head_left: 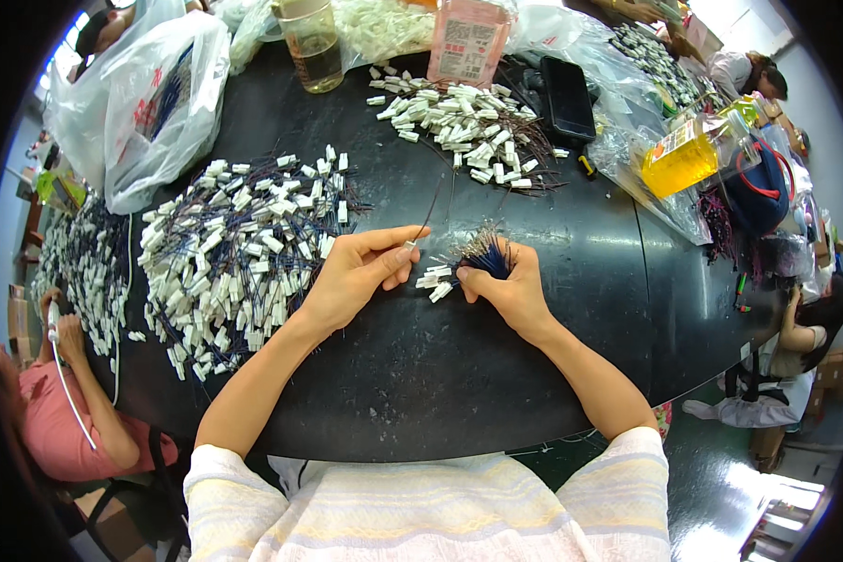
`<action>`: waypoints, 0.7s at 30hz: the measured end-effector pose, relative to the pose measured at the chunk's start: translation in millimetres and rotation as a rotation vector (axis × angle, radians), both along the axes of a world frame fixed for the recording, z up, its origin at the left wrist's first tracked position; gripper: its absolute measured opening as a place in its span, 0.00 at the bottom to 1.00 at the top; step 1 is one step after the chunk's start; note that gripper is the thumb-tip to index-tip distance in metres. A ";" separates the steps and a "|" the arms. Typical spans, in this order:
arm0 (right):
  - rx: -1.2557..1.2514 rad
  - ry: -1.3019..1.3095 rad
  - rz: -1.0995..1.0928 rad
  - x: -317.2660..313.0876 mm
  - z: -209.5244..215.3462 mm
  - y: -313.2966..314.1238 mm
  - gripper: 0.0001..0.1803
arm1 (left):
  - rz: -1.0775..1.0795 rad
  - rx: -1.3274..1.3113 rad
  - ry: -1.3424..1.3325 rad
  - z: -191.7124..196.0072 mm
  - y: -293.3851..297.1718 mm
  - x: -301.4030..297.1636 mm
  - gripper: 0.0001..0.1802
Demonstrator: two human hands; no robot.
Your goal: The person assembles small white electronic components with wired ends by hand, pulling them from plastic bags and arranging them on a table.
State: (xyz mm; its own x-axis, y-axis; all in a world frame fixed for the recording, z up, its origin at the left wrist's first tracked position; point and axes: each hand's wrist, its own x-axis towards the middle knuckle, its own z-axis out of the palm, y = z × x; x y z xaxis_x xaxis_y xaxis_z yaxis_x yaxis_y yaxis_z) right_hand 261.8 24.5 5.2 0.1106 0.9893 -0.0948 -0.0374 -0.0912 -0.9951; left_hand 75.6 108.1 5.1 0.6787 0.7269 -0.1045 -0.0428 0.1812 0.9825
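A bundle of dark blue wires (482, 255) tipped with small white plastic connectors (436, 279) sits clenched in the right hand (504, 286), above the black round table (440, 375) near its middle; the bundle's long axis runs diagonally, connector ends pointing down-left toward the left hand and the loose wire ends fanning up and away from the person. The left hand (356, 273) pinches one single thin wire (428, 214) between thumb and forefinger, the wire rising nearly straight up from the fingertips. Two large heaps of finished wired connectors lie on the table: one big heap (244, 244) just left of the left hand, one smaller heap (459, 126) farther off beyond both hands. A third spread (89, 272) lies at the far left edge. One clear jar of yellowish liquid (311, 42) stands at the far side, one pink-labelled bottle (466, 37) beside it, one black phone (569, 96) right of the smaller heap. One white plastic bag (155, 98) holds dark wires; another clear bag (384, 26) holds white connectors. A yellow-filled bottle (686, 155) lies in plastic at the right.
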 end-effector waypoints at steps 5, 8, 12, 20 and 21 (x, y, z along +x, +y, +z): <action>-0.006 -0.055 -0.002 -0.4 -5.6 0.0 0.04 | -0.038 -0.083 -0.044 3.8 -0.8 -1.1 0.14; -0.017 -0.080 0.003 -1.8 -3.2 0.3 0.04 | -0.056 -0.139 -0.004 1.2 -0.1 -2.8 0.12; -0.017 -0.096 0.014 -0.9 -3.4 0.2 0.04 | -0.062 -0.092 0.008 2.5 -1.6 -2.6 0.08; -0.010 -0.097 0.009 -1.7 2.4 -0.8 0.03 | -0.053 0.049 0.033 -0.2 -4.5 -0.1 0.08; -0.014 -0.099 0.006 -2.7 4.4 -0.8 0.03 | -0.034 0.078 0.041 -0.1 -6.6 0.5 0.08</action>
